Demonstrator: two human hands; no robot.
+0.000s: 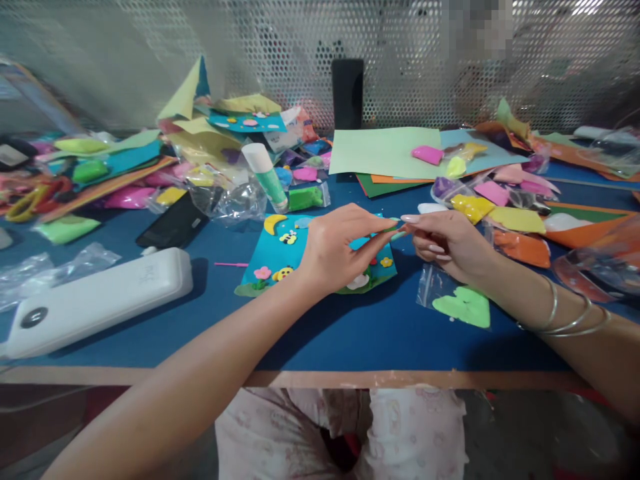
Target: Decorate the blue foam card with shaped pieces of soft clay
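My left hand [340, 250] is above the blue card [253, 253], its thumb and forefinger pinched on a tiny bit of light green clay [399, 234]. My right hand [445, 241] meets it just right of the card, its fingertips pressed together at the same small piece. The card carries a yellow moon [275, 224], a bee [288, 237], a pink flower [263, 273] and a yellow figure [283, 274]; my left hand hides its middle. Below my right hand lies flattened light green clay [465, 307] on a clear bag.
A white power bank [100, 300] and a black phone [173, 220] lie at the left. A glue stick [265, 177] stands tilted behind the card. Bagged clay [520, 248] and paper sheets [385, 152] cover the back and right. A dark phone [347, 93] leans upright against the mesh.
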